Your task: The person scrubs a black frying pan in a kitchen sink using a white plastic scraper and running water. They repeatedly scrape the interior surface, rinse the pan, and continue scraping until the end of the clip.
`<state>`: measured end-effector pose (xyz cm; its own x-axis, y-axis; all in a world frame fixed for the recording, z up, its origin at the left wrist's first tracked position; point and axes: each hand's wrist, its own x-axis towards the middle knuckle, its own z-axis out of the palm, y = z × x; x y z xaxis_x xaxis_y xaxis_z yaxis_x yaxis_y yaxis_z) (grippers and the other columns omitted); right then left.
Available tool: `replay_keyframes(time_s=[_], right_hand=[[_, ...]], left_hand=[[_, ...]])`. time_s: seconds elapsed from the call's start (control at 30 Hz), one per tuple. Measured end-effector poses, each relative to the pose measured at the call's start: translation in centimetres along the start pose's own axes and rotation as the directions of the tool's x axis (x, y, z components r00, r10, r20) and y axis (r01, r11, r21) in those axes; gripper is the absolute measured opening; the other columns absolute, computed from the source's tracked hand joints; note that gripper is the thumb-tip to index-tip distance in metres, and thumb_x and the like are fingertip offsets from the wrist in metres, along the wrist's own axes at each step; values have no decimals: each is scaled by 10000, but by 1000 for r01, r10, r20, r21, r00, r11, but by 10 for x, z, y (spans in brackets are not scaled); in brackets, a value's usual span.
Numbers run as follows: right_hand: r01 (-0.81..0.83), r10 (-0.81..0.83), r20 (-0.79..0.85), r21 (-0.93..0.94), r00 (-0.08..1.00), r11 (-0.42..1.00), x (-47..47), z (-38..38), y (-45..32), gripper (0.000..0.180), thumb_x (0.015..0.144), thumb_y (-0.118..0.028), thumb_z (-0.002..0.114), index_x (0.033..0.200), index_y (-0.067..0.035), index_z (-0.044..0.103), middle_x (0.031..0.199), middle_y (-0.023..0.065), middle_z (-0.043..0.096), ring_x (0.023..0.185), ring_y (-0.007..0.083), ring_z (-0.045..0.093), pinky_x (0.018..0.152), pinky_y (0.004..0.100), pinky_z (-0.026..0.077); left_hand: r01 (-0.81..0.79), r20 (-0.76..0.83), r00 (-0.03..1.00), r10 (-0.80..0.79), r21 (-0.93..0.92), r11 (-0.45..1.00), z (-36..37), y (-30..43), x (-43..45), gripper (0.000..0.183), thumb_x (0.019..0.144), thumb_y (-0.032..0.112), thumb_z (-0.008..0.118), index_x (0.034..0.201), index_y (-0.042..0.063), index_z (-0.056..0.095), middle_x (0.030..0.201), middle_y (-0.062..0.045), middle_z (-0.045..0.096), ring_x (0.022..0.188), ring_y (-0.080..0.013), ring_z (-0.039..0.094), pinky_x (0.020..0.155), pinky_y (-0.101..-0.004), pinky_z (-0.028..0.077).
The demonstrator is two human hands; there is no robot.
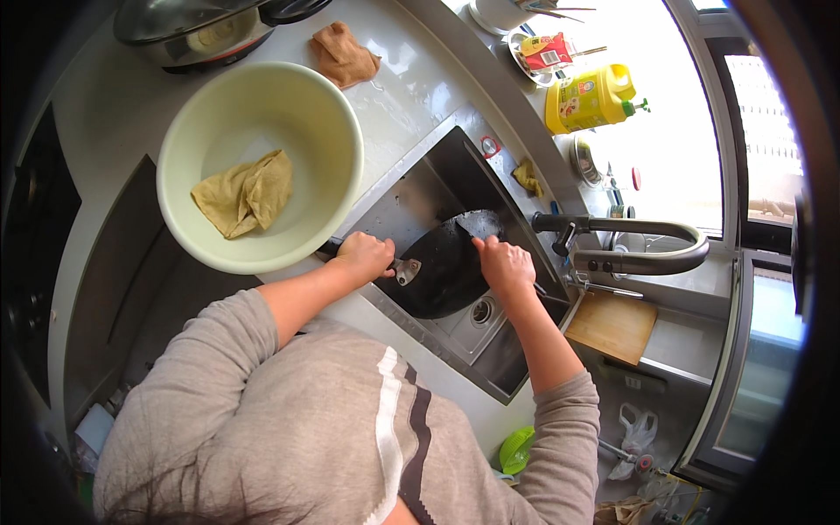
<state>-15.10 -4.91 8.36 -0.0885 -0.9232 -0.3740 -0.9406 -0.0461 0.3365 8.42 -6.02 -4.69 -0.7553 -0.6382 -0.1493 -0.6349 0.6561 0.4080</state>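
A black wok (pixel 436 282) is tilted on its side inside the steel sink (pixel 453 341), its inner surface wet. My left hand (pixel 363 256) is closed around the wok's handle near the metal bracket. At the wok's far side, my right hand (pixel 508 266) grips a thin dark object that reaches into the wok; the fingers hide much of it, and I cannot tell what it is. The sink's drain (pixel 482 311) shows beneath the wok. To the left of the sink stands a pale green basin (pixel 335 216) with a crumpled yellow cloth (pixel 246 193) in it.
A pull-out style faucet (pixel 646 246) arches at the right of the sink. A brown cloth (pixel 343 54) lies on the counter, near an electric pan (pixel 197 39). Along the window sill stands a yellow detergent jug (pixel 584 98). A wooden board (pixel 611 326) lies at the right.
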Motion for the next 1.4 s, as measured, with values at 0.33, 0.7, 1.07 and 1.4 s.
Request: replay_keyframes(time_s=[0.33, 0.7, 1.07, 1.4], right_hand=[[23, -23, -22, 8, 1000, 1000, 2, 9, -3, 450, 969, -443, 424, 787, -70, 598, 690, 165, 673, 693, 335, 684, 639, 429, 540], [-36, 36, 2, 49, 999, 998, 0, 1, -7, 476, 971, -428, 423, 786, -43, 632, 720, 185, 671, 726, 363, 674, 685, 447, 531], [-233, 146, 215, 469, 966, 852, 19, 19, 31, 299, 963, -332, 409, 1072, -126, 596, 999, 237, 646, 994, 430, 591, 847, 511, 466], [-167, 172, -4, 208, 985, 964, 32, 5, 12, 478, 952, -449, 407, 847, -61, 666, 862, 226, 671, 856, 402, 648, 795, 492, 499]], left_hand=[[-8, -26, 1000, 7, -8, 1000, 2, 0, 0, 527, 745, 559, 670, 784, 51, 533, 637, -111, 662, 633, -264, 686, 562, -360, 522], [7, -37, 999, -7, 2, 1000, 2, 0, 0, 522, 743, 556, 675, 790, 54, 538, 637, -104, 663, 625, -253, 687, 561, -349, 525], [19, 24, 1000, -18, -6, 1000, -6, 4, 0, 491, 755, 513, 685, 816, 40, 566, 695, -108, 681, 675, -260, 693, 597, -347, 525], [12, 2, 1000, -12, -16, 1000, -4, 1, -2, 490, 752, 509, 687, 806, 37, 562, 677, -111, 672, 674, -263, 691, 586, -347, 521]])
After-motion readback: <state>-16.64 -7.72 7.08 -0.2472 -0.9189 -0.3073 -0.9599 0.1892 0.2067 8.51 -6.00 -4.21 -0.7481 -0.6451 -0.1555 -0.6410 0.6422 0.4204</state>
